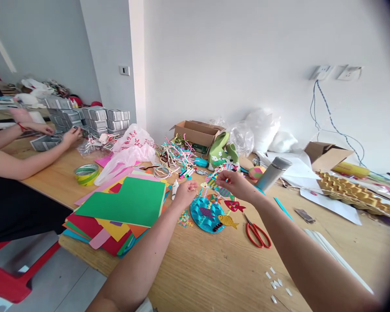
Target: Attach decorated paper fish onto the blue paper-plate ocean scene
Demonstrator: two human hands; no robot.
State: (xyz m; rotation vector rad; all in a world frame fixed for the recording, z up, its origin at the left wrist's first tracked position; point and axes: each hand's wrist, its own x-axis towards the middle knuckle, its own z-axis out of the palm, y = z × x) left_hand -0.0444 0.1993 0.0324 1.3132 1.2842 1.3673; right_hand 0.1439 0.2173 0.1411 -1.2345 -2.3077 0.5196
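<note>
My left hand (pixel 186 194) is over the left side of a round blue craft piece (pixel 199 222), its fingertips drawn together in a pinch. Across from it, my right hand (pixel 234 185) has thumb and fingers pinched beside several striped paper fish. What either pinch holds is too small to make out. Colourful paper fish stand around the blue base, among them a red fish (pixel 234 205) and a yellow fish (pixel 228 221). Red-handled scissors (pixel 258 234) lie to the right. Small coloured bits (pixel 184 219) and a white glue bottle (pixel 175 190) are near my left hand.
Coloured paper sheets (pixel 123 203) and tape rolls (pixel 86 174) lie left. Pipe cleaners (pixel 177 154), a cardboard box (pixel 198 132) and green boots (pixel 222 151) stand behind. A steel flask (pixel 274 173) is right. White tabs (pixel 276 284) lie in front. Another person's hands (pixel 72 136) work at far left.
</note>
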